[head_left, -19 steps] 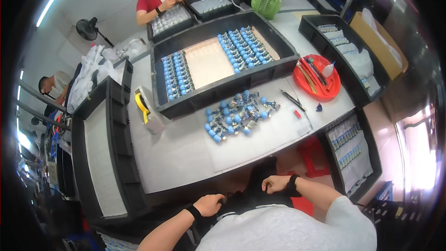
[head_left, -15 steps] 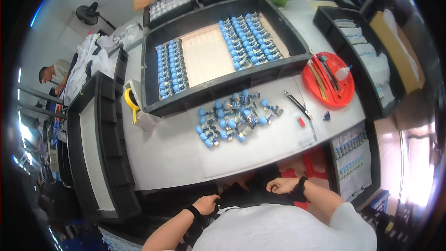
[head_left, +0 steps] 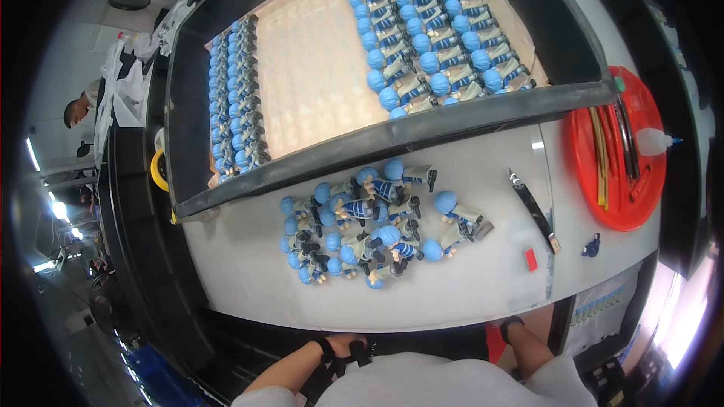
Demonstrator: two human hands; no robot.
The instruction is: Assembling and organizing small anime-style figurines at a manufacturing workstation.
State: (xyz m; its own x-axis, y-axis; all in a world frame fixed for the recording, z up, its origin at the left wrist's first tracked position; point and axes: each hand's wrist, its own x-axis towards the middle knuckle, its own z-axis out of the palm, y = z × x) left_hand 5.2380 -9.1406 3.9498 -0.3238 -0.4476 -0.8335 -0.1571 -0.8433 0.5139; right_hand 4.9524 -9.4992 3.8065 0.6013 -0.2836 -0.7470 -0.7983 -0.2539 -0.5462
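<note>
My left hand [head_left: 348, 344], with a black band at its wrist, is low in front of the table's front edge. Its fingers are curled next to a dark strap-like thing; what they hold, if anything, I cannot make out. My right forearm [head_left: 530, 350] reaches toward the table edge, and the hand past its black wristband [head_left: 511, 322] is hidden. Beyond both hands, a loose pile of small figurines [head_left: 354, 245] with ribbed blue heads and blue-striped bodies lies on the white tabletop [head_left: 249, 271]. Two more figurines [head_left: 452, 218] lie just right of the pile.
Behind the pile stands a large black tray [head_left: 392, 137] with rows of the same figurines [head_left: 434, 38]. To the right are a black-handled cutter [head_left: 534, 211], a small red block [head_left: 531, 259], a dark blue piece [head_left: 592, 246] and a red dish [head_left: 603, 203] with tools and a bottle [head_left: 654, 142].
My view has come closer to the table, so the tray and pile look larger. My right hand, visible before with curled fingers, is now out of sight. The pile looks unchanged.
</note>
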